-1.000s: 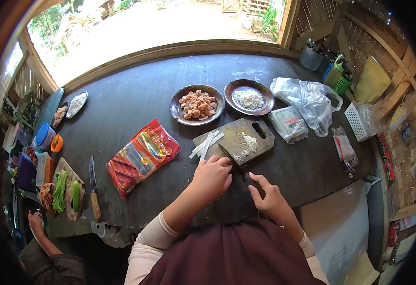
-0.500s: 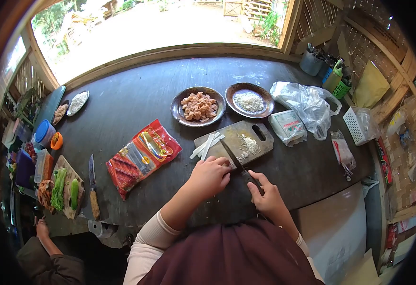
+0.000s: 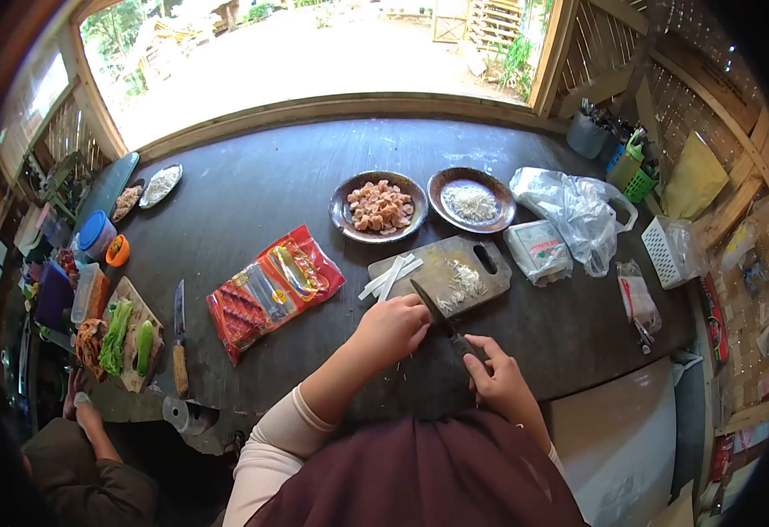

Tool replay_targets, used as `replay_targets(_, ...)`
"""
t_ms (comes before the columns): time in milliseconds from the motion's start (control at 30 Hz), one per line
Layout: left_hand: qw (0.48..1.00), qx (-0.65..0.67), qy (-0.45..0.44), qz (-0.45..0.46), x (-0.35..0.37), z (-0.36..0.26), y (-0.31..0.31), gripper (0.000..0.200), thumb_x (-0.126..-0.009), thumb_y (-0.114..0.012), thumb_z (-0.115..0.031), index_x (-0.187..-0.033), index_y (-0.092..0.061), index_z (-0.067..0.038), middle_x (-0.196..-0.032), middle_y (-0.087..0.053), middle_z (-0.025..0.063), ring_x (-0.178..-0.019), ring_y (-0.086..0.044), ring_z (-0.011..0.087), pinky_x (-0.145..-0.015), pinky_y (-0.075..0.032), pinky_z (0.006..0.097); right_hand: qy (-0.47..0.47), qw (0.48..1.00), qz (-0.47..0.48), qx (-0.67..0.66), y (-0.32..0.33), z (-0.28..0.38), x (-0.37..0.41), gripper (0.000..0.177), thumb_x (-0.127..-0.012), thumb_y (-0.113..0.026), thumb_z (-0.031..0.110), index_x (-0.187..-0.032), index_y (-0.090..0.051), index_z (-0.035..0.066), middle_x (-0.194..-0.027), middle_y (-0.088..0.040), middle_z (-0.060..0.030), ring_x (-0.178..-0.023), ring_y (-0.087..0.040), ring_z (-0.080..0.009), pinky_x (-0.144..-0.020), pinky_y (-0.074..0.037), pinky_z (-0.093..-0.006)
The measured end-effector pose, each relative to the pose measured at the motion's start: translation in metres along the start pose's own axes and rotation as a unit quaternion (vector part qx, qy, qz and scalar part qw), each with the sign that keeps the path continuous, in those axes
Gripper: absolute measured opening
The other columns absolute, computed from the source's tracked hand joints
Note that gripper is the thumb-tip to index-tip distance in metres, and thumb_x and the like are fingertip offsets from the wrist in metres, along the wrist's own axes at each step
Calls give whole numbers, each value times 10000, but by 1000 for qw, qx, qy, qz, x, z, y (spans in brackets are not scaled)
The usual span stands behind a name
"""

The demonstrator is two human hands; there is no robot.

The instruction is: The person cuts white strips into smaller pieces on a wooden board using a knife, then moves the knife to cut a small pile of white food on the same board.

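Note:
My right hand (image 3: 500,376) is closed round the handle of a kitchen knife (image 3: 440,309), its blade angled over a wooden cutting board (image 3: 399,261). Close against the blade, my left hand (image 3: 395,327) has its fingers curled at the board's near edge; what they press on is hidden. Several flat white strips (image 3: 390,276) lie crossed on the board just beyond that hand. Thin white shreds (image 3: 463,286) are heaped to the right of the blade. A few small bits lie on the table below my left hand.
Behind the board stand a bowl of brown chunks (image 3: 379,211) and a plate of white shreds (image 3: 469,205). A red food packet (image 3: 274,292) and a second knife (image 3: 180,351) lie left. Plastic bags (image 3: 577,215) sit right. Another person's arm (image 3: 94,430) shows lower left.
The whole view has shifted, so the table things sit lower and further right. The knife still lies beside my left fingers. More small bits show on the table below my left hand.

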State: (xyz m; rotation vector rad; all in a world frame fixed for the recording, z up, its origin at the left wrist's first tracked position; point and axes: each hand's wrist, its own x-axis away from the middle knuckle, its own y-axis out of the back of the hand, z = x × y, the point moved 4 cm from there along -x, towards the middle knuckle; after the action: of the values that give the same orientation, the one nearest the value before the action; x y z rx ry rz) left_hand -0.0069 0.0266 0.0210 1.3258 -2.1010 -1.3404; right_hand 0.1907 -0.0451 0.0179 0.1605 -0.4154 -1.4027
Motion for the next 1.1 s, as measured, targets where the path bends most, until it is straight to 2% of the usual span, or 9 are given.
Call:
replay_targets(100, 999, 8, 17, -25, -1, 9, 10, 124, -835, -658, -167, -916, -659, -72, -978, -643, 86, -897, -653, 291, -775, -528, 400, 24, 1000, 17, 10, 7, -7, -7, 374, -948, -602, 231, -1273, -558, 52, -604, -614, -84, -494, -591, -138, -503, -471, -304)
replay_targets(167, 998, -3, 20, -55, -5, 17, 15, 133, -836, -660, -169, -924, -644, -71, -971, -642, 89, -885, -656, 295, -766, -529, 406, 6, 1000, 25, 15, 12, -6, -12, 356, -971, -590, 205, -1295, -550, 62, -619, -580, -32, -467, -518, -83, -451, -426, -262)
replay_targets(233, 995, -34, 39, -80, -8, 25, 22, 163, -843, -658, -180, -963, -633, -74, -969, -636, 97, -885, -655, 304, -765, -530, 409, 19, 999, 19, 21, 22, -4, -23, 357, -976, -581, 204, -1305, -545, 72, -611, -578, -35, -458, -517, -84, -441, -424, -255)
replay_targets(300, 994, -52, 55, -78, -12, 31, 26, 240, -845, -661, -208, -1038, -627, -70, -1031, -619, 115, -945, -637, 317, -802, -527, 415, -3, 1000, 7, 28, 33, -2, -32, 366, -976, -580, 201, -1318, -538, 76, -613, -581, -41, -457, -516, -80, -429, -417, -245)
replay_targets(400, 984, -88, 134, -82, -16, 51, 25, 430, -834, -676, -284, -1182, -595, -44, -1117, -577, 146, -1068, -576, 340, -885, -504, 446, -1, 1000, 22, 14, 47, -5, -50, 365, -981, -568, 195, -1323, -531, 76, -616, -584, -42, -452, -520, -81, -415, -409, -237)
replay_targets(567, 975, -132, 162, -76, -18, 60, 20, 401, -841, -660, -319, -1140, -621, -55, -1084, -585, 131, -1025, -592, 321, -854, -514, 436, 4, 997, 77, -12, 58, -7, -77, 379, -982, -562, 233, -1335, -531, 99, -635, -578, -38, -461, -529, -93, -438, -444, -254)
replay_targets(767, 974, -118, 147, -126, -15, 59, 12, 245, -856, -643, -255, -1006, -661, -61, -1027, -601, 98, -972, -610, 302, -803, -524, 429, 0, 987, 152, -50, 72, -2, -90, 376, -990, -545, 191, -1355, -523, 100, -644, -581, -41, -459, -504, -80, -431, -415, -229)
replay_targets(833, 970, -123, 135, -160, -14, 57, 12, 160, -838, -641, -196, -934, -638, -68, -968, -593, 72, -937, -608, 263, -747, -524, 414, -16, 983, 171, -60, 83, -8, -84, 375, -990, -541, 177, -1357, -527, 102, -650, -585, -42, -464, -501, -78, -436, -412, -225)
replay_targets(1100, 963, -144, 130, -186, -13, 53, 6, 136, -815, -647, -156, -927, -631, -80, -968, -589, 57, -940, -598, 247, -751, -508, 398, -45, 966, 249, -45, 96, -14, -75, 383, -975, -559, 130, -1357, -559, 117, -674, -601, -36, -485, -490, -60, -471, -404, -210)
